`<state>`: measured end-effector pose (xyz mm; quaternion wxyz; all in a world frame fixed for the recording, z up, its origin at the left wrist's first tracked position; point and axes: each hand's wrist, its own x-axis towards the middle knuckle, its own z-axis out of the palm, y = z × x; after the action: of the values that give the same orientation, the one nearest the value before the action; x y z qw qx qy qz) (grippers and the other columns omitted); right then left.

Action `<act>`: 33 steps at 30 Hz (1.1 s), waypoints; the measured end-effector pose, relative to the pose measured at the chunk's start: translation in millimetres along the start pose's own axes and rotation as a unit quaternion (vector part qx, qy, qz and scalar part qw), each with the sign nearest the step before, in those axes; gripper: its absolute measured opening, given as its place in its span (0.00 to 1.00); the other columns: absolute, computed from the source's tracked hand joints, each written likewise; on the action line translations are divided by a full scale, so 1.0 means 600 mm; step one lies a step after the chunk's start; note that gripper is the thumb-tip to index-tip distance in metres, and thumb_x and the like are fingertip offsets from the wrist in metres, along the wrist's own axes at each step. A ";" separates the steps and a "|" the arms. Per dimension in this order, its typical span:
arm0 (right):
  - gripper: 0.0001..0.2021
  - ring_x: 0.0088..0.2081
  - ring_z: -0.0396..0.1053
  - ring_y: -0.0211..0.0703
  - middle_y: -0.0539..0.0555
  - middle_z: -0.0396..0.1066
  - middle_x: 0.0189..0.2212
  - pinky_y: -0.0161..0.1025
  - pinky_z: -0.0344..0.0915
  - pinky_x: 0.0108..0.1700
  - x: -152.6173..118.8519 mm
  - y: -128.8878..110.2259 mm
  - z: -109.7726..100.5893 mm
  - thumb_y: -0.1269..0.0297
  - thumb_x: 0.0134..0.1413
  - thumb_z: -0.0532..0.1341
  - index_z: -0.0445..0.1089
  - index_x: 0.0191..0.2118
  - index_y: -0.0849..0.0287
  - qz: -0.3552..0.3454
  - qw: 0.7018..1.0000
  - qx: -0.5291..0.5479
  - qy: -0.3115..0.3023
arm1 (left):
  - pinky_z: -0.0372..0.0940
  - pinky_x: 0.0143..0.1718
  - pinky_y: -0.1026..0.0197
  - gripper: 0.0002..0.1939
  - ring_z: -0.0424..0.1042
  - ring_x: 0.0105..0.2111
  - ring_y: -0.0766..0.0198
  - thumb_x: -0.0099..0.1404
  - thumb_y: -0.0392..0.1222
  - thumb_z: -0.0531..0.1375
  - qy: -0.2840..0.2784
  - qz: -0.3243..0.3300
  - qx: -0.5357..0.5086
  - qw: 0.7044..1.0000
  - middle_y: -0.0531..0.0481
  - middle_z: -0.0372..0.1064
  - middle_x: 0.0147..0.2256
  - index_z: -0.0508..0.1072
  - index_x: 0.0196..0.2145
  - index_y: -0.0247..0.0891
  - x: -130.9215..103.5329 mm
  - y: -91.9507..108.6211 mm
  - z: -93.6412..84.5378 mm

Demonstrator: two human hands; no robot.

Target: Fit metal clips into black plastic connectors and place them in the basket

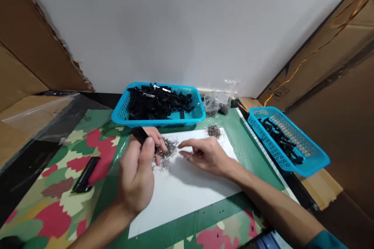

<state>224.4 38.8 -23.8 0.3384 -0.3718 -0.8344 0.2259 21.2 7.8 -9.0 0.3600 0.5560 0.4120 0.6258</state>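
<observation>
My left hand (137,171) is closed around a black plastic piece (140,135), one end of which sticks up past the fingers. Below and behind its fingertips lies a pile of tiny metal parts (169,148) on a white sheet (187,202); they are too small to name. Just to the pile's right, my right hand (209,155) hovers low over the sheet. Its index finger points left, with a gap to the fingertip beneath, and nothing shows between them. Another black plastic piece (86,175) rests on the patterned cloth at left.
A blue basket (159,123) full of black plastic parts stands at the back. Another blue basket (314,167), at right, holds fewer. Clear bags (217,103) sit beside the back basket. A second metal pile (214,130) lies near the sheet's far edge. Cardboard walls (336,89) flank the table.
</observation>
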 end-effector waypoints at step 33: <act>0.06 0.25 0.60 0.37 0.45 0.65 0.23 0.33 0.52 0.30 0.009 -0.009 -0.009 0.68 0.71 0.57 0.72 0.42 0.57 0.108 0.994 0.010 -0.029 | 0.45 0.18 0.71 0.17 0.50 0.20 0.74 0.67 0.55 0.70 -0.051 -0.250 -0.040 0.966 0.59 0.60 0.26 0.76 0.41 0.39 -0.001 -0.002 0.011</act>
<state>223.5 40.1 -14.7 0.2913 -0.4491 -0.7968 0.2803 27.8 8.3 -10.3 0.5472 0.4518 0.4936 0.5027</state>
